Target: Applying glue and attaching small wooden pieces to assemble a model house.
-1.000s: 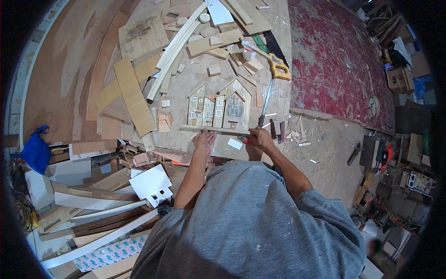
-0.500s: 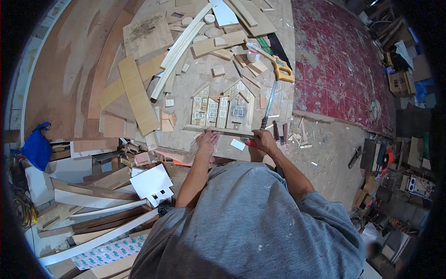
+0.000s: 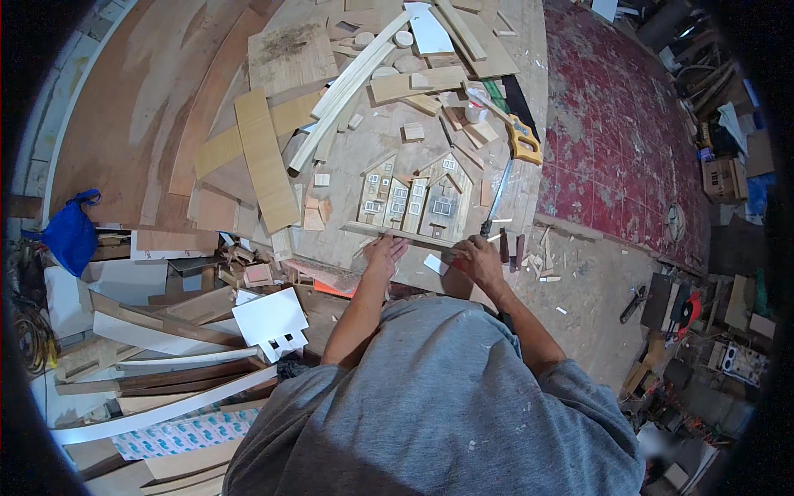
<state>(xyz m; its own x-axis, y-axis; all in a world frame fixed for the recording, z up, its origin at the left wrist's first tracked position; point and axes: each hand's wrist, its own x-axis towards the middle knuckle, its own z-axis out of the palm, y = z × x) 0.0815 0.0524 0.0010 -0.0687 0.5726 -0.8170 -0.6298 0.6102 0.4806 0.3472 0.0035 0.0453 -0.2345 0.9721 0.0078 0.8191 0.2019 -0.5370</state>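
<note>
A small wooden house front, with drawn windows and pitched roofs, lies on the workbench among lower gabled pieces. A thin wooden strip runs along its near edge. My left hand rests at the left part of this strip, fingers stretched out and touching its near side. At the strip's right end, my right hand is closed with bent fingers round the end, which they partly hide. Just beyond that hand lies a handsaw with a yellow handle, its blade pointing toward me.
Long pale battens, a flat board and several offcuts crowd the bench's far and left parts. A white cup stands near the saw. Stacked scrap wood fills the lower left, beside a blue bag. Red flooring lies to the right.
The view has shifted, so the bench and house pieces appear a little further right. Both my hands stay at the strip, with only slight movement.
</note>
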